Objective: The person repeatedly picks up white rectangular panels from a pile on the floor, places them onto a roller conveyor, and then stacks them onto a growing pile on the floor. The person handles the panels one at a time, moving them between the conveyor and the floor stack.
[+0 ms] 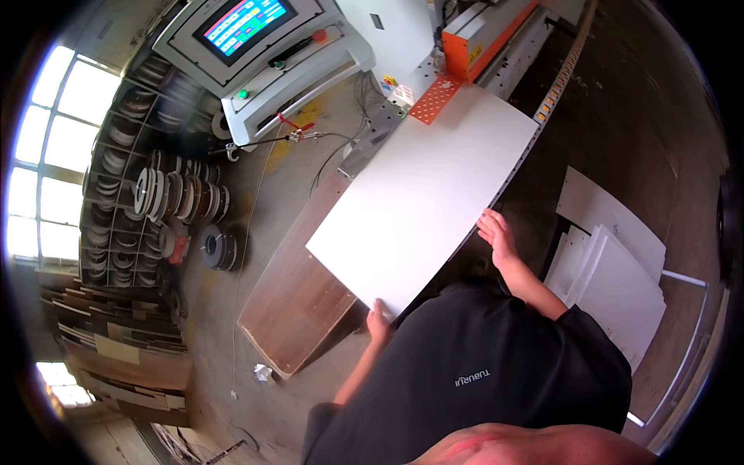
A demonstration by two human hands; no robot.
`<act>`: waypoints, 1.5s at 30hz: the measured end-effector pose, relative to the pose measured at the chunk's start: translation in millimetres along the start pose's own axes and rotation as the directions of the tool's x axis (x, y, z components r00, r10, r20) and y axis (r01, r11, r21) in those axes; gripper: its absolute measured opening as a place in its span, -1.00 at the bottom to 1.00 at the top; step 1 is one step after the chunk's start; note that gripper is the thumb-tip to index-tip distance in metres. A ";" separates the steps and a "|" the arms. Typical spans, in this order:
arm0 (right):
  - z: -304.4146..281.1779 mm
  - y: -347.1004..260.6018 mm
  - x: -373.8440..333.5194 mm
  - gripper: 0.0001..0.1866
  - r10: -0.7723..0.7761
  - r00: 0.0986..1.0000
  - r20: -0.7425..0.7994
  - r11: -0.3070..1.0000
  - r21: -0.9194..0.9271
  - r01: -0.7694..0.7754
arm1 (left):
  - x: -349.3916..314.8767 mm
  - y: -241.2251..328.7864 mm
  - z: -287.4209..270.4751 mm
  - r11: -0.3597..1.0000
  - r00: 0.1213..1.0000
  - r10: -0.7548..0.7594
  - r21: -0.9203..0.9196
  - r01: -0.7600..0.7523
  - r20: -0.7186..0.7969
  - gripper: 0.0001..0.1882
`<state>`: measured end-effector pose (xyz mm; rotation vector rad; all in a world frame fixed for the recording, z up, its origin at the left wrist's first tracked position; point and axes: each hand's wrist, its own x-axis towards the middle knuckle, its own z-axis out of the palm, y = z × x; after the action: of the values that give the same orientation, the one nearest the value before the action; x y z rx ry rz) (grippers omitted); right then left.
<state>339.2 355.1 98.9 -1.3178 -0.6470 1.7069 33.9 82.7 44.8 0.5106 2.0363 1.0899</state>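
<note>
The left hand (pixel 379 325) is at the near edge of a big white board (pixel 426 201). Its thumb lies on top; the other fingers are hidden, so I cannot tell how tight they hold. The right hand (pixel 497 235) is by the long right side of the board, with its fingers held out straight, a bit apart, and not closed on anything.

The board lies flat, partly over a brown bench (pixel 291 302). Its far end reaches the orange and white machine (pixel 480 43), next to an orange plate with dots (pixel 434 99). A rail with little orange parts (pixel 559 91) runs on from its far right corner.

I think the step is lining up the board with the machine. The next move seems to call for both hands to keep it flat and straight. More white boards (pixel 620 287) are stacked to the right.
</note>
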 end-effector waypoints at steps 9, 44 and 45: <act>-32.7 -17.0 46.4 -0.38 -0.127 0.992 0.005 0.991 0.038 0.126 | 20.4 42.6 72.3 0.915 0.961 -0.207 -0.310 0.257 0.184 -0.43; -390.3 296.1 -162.6 -0.67 0.237 0.835 -0.497 0.971 0.111 -0.210 | 47.6 18.1 175.2 0.782 0.561 -0.237 0.498 -0.374 0.793 -0.61; -399.3 270.1 -163.4 -0.64 0.287 0.799 -0.528 0.956 0.218 -0.198 | 38.3 22.6 189.1 0.779 0.540 -0.247 0.496 -0.383 0.805 -0.61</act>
<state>643.5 40.6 -160.9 -1.7384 -0.0019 1.4165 155.8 219.7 -19.2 1.2128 1.3868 0.0109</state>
